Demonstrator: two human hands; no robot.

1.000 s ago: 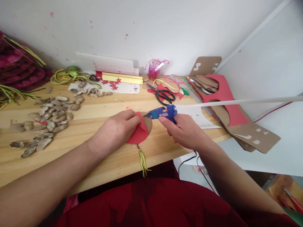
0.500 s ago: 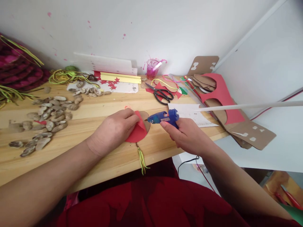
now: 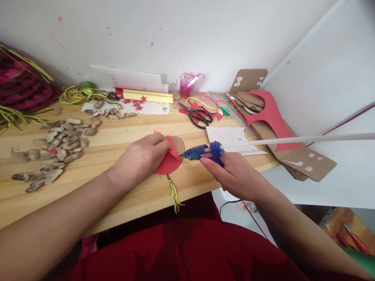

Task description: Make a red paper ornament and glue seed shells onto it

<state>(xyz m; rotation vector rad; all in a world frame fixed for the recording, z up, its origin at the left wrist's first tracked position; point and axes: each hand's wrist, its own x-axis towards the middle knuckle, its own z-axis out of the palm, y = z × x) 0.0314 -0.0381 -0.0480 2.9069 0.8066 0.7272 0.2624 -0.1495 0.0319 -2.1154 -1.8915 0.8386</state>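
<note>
My left hand (image 3: 146, 154) is closed on a piece of red paper (image 3: 168, 163), peeling its right edge up from a round cardboard disc (image 3: 177, 144). A yellow-green yarn tassel (image 3: 175, 195) hangs from the disc's near edge. In my right hand (image 3: 234, 171) is a blue hot glue gun (image 3: 203, 152), its fingers wrapped round the handle. The nozzle points left and sits at the disc's right edge, by the lifted paper; whether it touches cannot be made out. A long white glue stick (image 3: 293, 139) juts out of the gun's back.
Black-handled scissors (image 3: 199, 115) lie behind the disc on red scraps. Peanut shells (image 3: 67, 136) spread across the left. A pink-stained cup (image 3: 186, 86) stands by the wall. Cut cardboard (image 3: 310, 162) and red paper sheets (image 3: 278, 117) overhang the right side. White paper (image 3: 225, 134) lies behind the gun.
The glue gun has dipped slightly toward me, its nozzle now lower along the disc's right edge. My left hand keeps its hold on the red paper.
</note>
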